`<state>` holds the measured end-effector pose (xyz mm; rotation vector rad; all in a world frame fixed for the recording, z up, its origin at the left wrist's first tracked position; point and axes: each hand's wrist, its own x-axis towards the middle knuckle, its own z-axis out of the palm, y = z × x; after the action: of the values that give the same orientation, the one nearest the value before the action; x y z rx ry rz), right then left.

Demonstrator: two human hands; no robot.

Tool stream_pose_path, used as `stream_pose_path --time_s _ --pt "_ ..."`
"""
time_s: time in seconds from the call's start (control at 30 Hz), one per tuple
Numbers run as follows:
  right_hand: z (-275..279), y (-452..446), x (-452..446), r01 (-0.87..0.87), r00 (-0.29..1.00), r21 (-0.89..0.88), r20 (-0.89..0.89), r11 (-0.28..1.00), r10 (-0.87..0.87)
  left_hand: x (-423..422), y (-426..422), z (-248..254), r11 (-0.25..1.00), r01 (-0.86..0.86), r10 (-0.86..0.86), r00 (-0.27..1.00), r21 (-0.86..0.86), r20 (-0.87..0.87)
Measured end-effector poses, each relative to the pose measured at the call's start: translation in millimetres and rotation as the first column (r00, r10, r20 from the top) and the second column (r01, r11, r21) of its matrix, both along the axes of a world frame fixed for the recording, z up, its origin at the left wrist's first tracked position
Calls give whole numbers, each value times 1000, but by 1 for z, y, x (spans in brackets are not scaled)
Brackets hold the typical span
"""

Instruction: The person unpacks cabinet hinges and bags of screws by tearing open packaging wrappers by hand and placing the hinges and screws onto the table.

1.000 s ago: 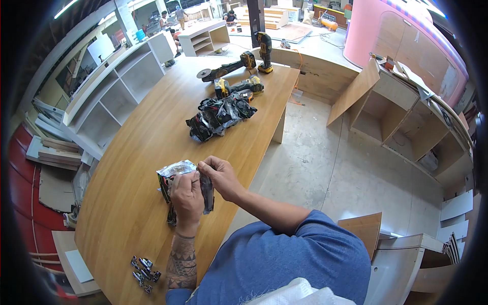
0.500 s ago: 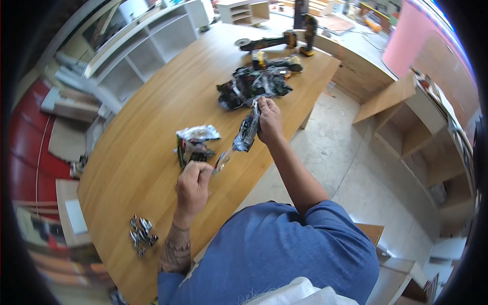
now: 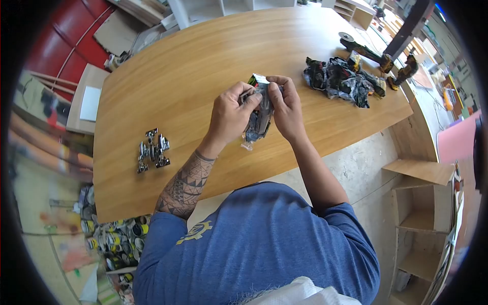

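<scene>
Both of my hands hold a dark, crinkled plastic packet (image 3: 260, 120) above the wooden table. My left hand (image 3: 229, 112) pinches its upper left side between thumb and fingers. On the opposite side my right hand (image 3: 287, 107) grips the top edge, where a white and green patch shows. What is inside the packet cannot be made out. Left of my left forearm lies a small cluster of shiny metal cabinet hinges (image 3: 153, 151). A heap of crumpled plastic packets (image 3: 339, 80) rests beyond my right hand.
The wooden table (image 3: 203, 66) has a curved far edge. An angle grinder (image 3: 367, 51) and a cordless drill (image 3: 405, 72) lie at its far right. Wooden shelving (image 3: 417, 221) stands on the right; several spray cans (image 3: 118, 244) are at lower left.
My hands, apart before, have come together on one packet. The loose packet near my left hand no longer shows on the table. The view has turned left.
</scene>
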<state>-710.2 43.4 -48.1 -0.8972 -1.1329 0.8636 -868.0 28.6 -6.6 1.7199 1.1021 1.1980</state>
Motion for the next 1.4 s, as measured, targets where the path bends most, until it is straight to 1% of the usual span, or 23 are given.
stream_pose_path --time_s 0.03,0.1,0.17,0.2,0.23,0.3,0.37,0.43,0.47,0.5,0.57,0.7,0.73,0.77,0.9,0.97,1.07,1.17,1.23,1.27,1.3,1.37,1.4 --pt "-4 0 -3 -18 1000 -4 3 1000 18 -6 1 0 1000 -6 9 996 -28 85" --pt "-9 1 -4 -134 986 -92 -110 987 124 -20 5 -13 999 -34 37 996 -34 81" --pt "-33 17 -5 -79 988 -89 -140 993 66 -33 5 -24 998 -53 64 936 -41 347" --pt "-41 23 -2 -29 973 -116 -232 993 1 -40 3 -30 994 -12 67 855 -108 514" --pt "-50 29 1 18 945 -148 -321 989 -66 -44 1 -32 994 -25 77 855 -108 513" --pt "-53 31 -2 -37 939 -165 -343 986 -22 -54 -3 -36 994 -27 103 593 -107 799" --pt "-34 15 -18 -163 871 -287 -491 944 1 -66 -6 -46 992 -22 119 549 -128 828" --pt "-57 17 -19 -181 901 -317 -433 931 28 -71 -10 -45 974 -97 227 478 -206 849" --pt "-64 18 -20 -137 975 -293 -208 946 76 -69 -10 -43 954 -158 297 389 -255 872" --pt "-69 18 -20 -101 993 -257 30 961 112 -76 -9 -48 951 -166 307 385 -262 870" --pt "-58 15 -15 -83 986 -307 113 948 123 -101 -6 -63 949 -242 273 307 -202 912" --pt "-65 25 22 -73 994 -325 53 943 96 -146 -12 -73 891 -348 424 415 -291 805" --pt "-61 24 36 -102 995 -354 -44 930 92 -153 -13 -76 890 -349 427 411 -294 805" --pt "-59 19 49 -160 963 -363 -263 918 64 -159 -16 -79 871 -340 484 461 -356 743" --pt "-70 25 96 -43 859 -302 -498 952 -119 -167 -21 -99 835 -277 533 622 -475 573" --pt "-73 19 115 -7 868 -324 -472 946 -155 -163 -17 -107 797 -286 575 631 -532 521" --pt "-81 15 130 -5 811 -289 -561 957 -165 -153 -8 -109 791 -228 535 707 -568 462" --pt "-85 8 138 85 823 -323 -510 943 -249 -156 14 -126 781 -219 500 781 -585 376" --pt "-110 8 153 357 901 -294 -143 887 -410 -154 26 -130 777 -231 485 812 -585 324" --pt "-124 8 161 380 918 -247 -15 892 -395 -153 32 -132 772 -246 473 838 -587 271" --pt "-122 3 159 384 916 -244 -21 890 -401 -151 36 -133 776 -244 467 842 -582 270" --pt "-114 -12 147 611 765 -250 428 751 -481 -149 45 -131 763 -217 445 859 -609 253" --pt "-139 -9 156 692 663 -98 477 715 -577 -148 47 -128 767 -221 443 862 -602 247"
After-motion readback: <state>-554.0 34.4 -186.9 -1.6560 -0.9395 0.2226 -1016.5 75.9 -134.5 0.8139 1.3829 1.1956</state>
